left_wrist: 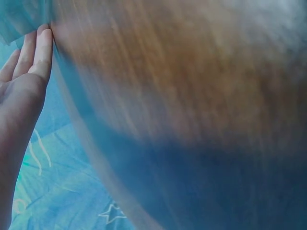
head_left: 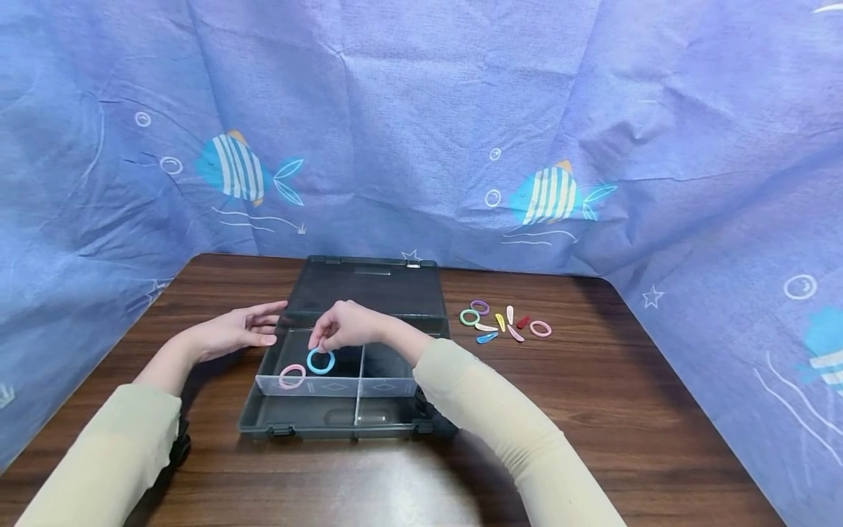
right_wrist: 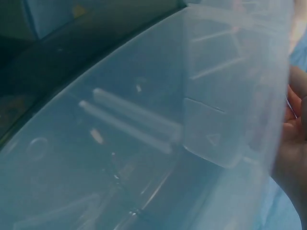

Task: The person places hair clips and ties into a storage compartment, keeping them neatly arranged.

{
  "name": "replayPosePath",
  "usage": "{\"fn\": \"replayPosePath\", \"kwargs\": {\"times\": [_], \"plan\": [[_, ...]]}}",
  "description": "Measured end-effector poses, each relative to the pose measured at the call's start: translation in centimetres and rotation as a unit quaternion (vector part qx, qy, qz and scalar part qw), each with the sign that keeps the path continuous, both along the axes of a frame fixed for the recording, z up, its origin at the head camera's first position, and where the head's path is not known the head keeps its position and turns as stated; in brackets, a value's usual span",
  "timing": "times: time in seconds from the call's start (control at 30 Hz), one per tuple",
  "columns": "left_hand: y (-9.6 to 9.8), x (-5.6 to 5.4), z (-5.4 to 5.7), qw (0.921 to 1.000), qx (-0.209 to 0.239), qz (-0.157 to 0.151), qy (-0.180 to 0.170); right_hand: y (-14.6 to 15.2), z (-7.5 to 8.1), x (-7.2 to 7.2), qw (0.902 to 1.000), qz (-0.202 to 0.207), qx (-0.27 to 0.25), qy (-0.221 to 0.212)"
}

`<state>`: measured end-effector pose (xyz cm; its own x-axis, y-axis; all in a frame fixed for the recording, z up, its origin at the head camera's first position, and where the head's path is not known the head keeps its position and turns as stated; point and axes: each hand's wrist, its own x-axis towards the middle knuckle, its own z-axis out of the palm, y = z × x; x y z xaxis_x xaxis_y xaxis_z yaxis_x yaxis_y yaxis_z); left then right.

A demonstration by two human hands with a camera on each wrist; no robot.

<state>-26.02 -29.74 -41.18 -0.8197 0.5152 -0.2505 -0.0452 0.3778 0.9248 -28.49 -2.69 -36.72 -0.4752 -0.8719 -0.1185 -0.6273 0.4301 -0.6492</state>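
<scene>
My right hand (head_left: 345, 326) pinches a light-blue hair tie (head_left: 321, 371) above the back left compartment of a dark see-through divider box (head_left: 316, 432). A pink hair tie (head_left: 282, 378) overlaps the clear divider (head_left: 388, 388) left of it. Along the box's left side, my left hand (head_left: 230, 333) has its fingers extended, fingertips right at the edge near the lid hinge. In the left wrist view, that hand's straight fingers (left_wrist: 43, 48) meet the see-through plastic. The right wrist view is filled by the clear plastic wall, with part of my right hand (right_wrist: 295, 129) behind it.
The box lid (head_left: 369, 293) lies folded back. To its right on the wooden table (head_left: 593, 410) are purple, green and pink (head_left: 540, 335) hair ties and several snap clips, among them a blue clip (head_left: 487, 337) and a yellow clip (head_left: 500, 323). A fish-print cloth (head_left: 421, 146) hangs behind.
</scene>
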Motion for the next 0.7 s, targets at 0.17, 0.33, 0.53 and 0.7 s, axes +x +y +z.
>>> {"fn": "replayPosePath", "kwargs": {"times": [0.17,0.33,0.53,0.7], "plan": [[0.1,0.0,0.0,1.0,-0.003,0.0,-0.002,-0.2,-0.8,-0.1,0.9997,0.022,0.014,-0.003],[0.0,-0.1,-0.1,1.0,0.002,0.0,-0.006,-0.6,-1.4,-0.2,0.9992,0.035,0.019,0.0],[-0.1,-0.2,-0.2,1.0,0.006,-0.001,-0.004,-1.1,-1.9,0.1,0.9962,0.047,0.061,0.04],[0.0,-0.1,0.0,1.0,-0.001,0.001,-0.006,-1.3,-2.2,0.6,0.9936,0.022,0.094,0.058]]}}
